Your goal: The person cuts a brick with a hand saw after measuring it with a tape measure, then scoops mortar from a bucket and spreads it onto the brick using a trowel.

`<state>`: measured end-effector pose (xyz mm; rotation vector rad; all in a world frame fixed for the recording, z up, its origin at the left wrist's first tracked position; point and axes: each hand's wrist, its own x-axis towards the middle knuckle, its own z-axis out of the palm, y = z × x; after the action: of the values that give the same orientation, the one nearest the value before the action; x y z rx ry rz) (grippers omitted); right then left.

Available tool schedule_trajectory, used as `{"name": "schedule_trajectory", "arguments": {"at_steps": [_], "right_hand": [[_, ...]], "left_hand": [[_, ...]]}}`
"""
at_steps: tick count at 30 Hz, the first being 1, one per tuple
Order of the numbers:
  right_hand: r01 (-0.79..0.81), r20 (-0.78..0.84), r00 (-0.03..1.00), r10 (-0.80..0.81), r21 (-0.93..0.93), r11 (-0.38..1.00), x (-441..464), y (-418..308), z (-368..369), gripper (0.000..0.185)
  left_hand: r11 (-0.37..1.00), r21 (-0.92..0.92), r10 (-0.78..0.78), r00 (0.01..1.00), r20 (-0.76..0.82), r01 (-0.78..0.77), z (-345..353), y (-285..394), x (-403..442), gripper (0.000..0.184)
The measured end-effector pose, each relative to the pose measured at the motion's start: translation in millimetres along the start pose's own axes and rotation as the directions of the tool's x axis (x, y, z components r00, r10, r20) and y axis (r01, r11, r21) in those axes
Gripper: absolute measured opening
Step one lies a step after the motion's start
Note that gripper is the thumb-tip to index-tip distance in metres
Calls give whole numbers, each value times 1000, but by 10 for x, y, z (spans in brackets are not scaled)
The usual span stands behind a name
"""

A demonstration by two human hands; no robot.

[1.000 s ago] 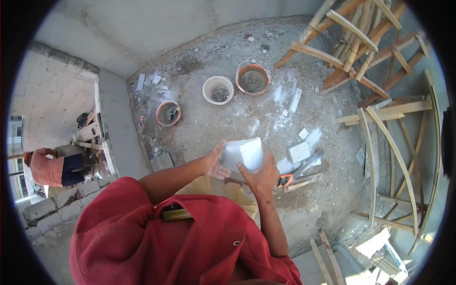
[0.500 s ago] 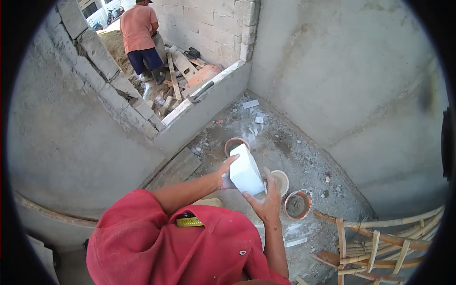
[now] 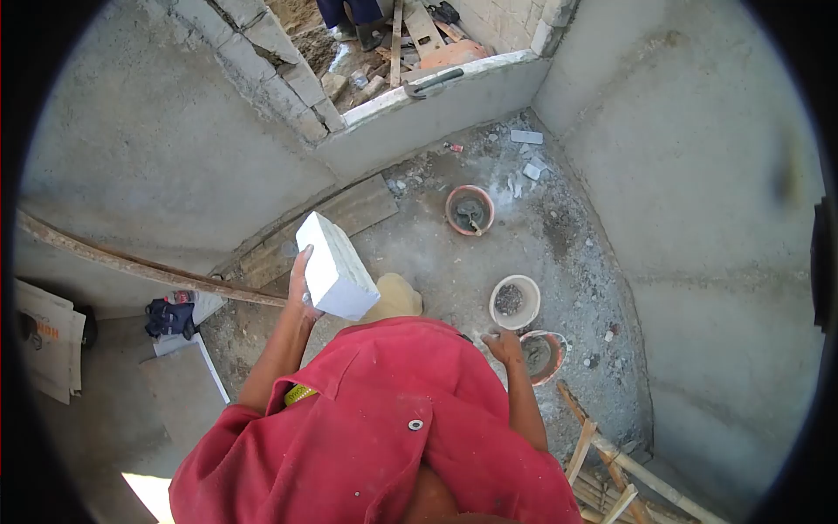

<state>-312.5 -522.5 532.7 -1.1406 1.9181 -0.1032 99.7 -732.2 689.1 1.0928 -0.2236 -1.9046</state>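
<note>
My left hand [image 3: 301, 286] grips a white lightweight concrete block [image 3: 339, 266] by its left side and holds it, tilted, above the floor. My right hand [image 3: 503, 347] is apart from the block, its fingers loosely spread with nothing in them. It is nearest to a pale bucket [image 3: 533, 300] with grey material inside and a reddish bucket [image 3: 563, 354] of grey mortar. From this view I cannot tell whether it touches either one. Farther off stands another reddish bucket [image 3: 450, 206], which has mortar and a tool handle in it.
A hammer-like tool [image 3: 434, 83] lies on the low wall [image 3: 489, 83], beyond which a person's legs [image 3: 349, 16] show among rubble. Block offcuts [image 3: 526, 137] lie in the far corner. A wooden board [image 3: 362, 205] is by the wall; bamboo poles [image 3: 650, 480] are at lower right.
The block has left my right hand and moved left in my left hand alone. My right hand has dropped toward the buckets. The view has turned downward and to the left.
</note>
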Motion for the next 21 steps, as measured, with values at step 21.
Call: {"name": "schedule_trajectory", "arguments": {"at_steps": [21], "right_hand": [[-193,-174,940,292,435,880,1455,119,-239,28]], "left_hand": [[646,750,347,930,-121,-143,706,944,2671,84]]}}
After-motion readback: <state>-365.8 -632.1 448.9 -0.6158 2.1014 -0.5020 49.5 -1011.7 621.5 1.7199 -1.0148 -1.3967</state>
